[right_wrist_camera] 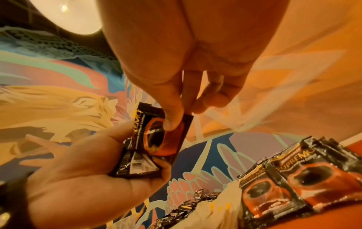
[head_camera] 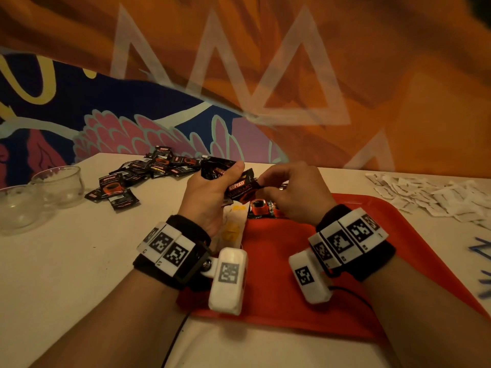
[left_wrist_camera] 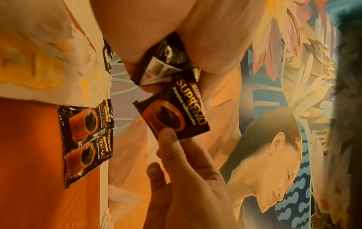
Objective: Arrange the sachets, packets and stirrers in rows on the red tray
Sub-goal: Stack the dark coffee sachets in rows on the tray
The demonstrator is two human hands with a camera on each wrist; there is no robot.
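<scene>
Table [head_camera: 79, 261] pale, red tray [head_camera: 411, 235] on it — painted mural wall [head_camera: 265, 75] behind

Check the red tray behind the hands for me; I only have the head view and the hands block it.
Observer: Left wrist view shows two black foil coffee sachets lying print up, side by side, on the red plastic tray.
Operator: Right hand's grip?
Observer: Right wrist view: the right hand pinches one held black sachet, thumb over the printed cup.
Operator: Left hand?
Observer: The left hand grips a bunch of black sachets; the nearest shows its barcode side.
</scene>
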